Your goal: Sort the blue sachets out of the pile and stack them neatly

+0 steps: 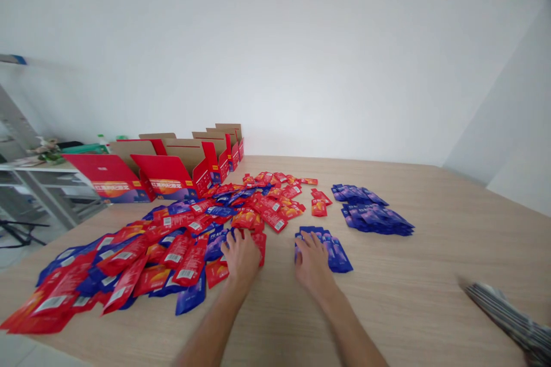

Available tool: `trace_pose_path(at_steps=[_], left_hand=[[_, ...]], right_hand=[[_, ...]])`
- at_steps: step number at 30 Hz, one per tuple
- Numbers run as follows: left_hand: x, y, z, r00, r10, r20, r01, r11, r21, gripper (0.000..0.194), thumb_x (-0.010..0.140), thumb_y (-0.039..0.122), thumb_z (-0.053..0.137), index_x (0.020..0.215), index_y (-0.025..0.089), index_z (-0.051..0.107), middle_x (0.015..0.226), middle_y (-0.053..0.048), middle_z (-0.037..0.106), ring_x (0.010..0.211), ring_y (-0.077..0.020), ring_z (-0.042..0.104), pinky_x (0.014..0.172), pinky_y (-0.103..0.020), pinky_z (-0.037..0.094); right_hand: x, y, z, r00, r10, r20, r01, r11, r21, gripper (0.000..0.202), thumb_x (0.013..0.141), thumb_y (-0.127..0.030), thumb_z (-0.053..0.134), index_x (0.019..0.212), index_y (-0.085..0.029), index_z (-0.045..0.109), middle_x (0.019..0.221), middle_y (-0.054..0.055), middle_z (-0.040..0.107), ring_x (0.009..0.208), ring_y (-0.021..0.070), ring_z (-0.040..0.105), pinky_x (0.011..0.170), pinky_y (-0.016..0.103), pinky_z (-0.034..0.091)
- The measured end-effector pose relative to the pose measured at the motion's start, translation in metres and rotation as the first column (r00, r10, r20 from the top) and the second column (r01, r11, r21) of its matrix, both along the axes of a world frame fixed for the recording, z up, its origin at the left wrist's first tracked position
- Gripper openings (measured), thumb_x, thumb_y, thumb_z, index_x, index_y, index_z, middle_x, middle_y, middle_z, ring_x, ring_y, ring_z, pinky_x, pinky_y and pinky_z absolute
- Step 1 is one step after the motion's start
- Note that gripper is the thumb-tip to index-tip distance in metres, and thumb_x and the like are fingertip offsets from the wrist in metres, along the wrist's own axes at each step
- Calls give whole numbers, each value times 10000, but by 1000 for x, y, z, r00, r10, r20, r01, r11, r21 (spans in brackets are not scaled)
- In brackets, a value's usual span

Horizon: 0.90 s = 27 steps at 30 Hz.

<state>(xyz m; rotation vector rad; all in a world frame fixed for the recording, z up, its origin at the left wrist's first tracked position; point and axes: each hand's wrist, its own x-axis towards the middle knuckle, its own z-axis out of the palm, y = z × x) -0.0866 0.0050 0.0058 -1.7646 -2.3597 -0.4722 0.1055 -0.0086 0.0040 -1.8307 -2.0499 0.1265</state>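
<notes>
My left hand [241,255] reaches down at the right edge of a large mixed pile of red and blue pouches [176,252]. Its fingers touch a blue pouch [215,245], and a red pouch shows beside them; whether they grip anything is hidden. Fingers spread, my right hand [313,258] rests on the left part of a small row of overlapping blue pouches [338,253]. Farther right lie two more overlapping groups of blue pouches, a rear one [359,194] and a nearer one [379,219]. Some red pouches [319,204] lie apart behind my right hand.
Several open red boxes [170,178] stand at the back left of the wooden table [430,252]. A blurred striped object [508,315] is at the right front. Beyond the table's left side is a grey-framed table [47,169] with items on it.
</notes>
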Motion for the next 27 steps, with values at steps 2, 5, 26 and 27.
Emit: trace_pose_path(at_steps=[2, 5, 26, 27], left_hand=[[-5, 0, -5, 999, 38, -6, -38, 998, -52, 373, 900, 167, 360, 1184, 125, 597, 1256, -210, 584, 1150, -336, 504, 917, -486, 378], [-5, -3, -6, 1000, 12, -6, -13, 998, -64, 386, 918, 129, 297, 1144, 110, 609, 1215, -211, 609, 1105, -307, 541, 871, -431, 408], [38, 0, -22, -224, -408, 885, -50, 912, 408, 434, 757, 364, 666, 1134, 154, 623, 1103, -109, 699, 954, -232, 676, 825, -360, 533], [38, 0, -24, -243, -394, 887, -21, 916, 401, 438, 734, 328, 677, 1132, 154, 619, 1124, -114, 695, 976, -236, 674, 832, -361, 535]], right_hand=[[-11, -3, -1, 997, 64, -34, -64, 998, 18, 491, 821, -99, 461, 1270, -227, 612, 1461, 69, 471, 1395, 290, 319, 1110, 450, 261], [-25, -7, -5, 984, 159, -82, -154, 986, 58, 474, 809, -77, 464, 1222, -223, 643, 1433, 61, 503, 1380, 275, 352, 1121, 437, 270], [-27, 5, -19, 338, -20, -941, -81, 995, -50, 456, 858, -521, 547, 1134, -158, 546, 870, 68, 715, 746, 218, 685, 604, 298, 519], [-26, 5, -18, 329, -20, -944, -66, 997, -44, 441, 851, -511, 563, 1121, -163, 545, 901, 77, 717, 754, 219, 687, 611, 300, 522]])
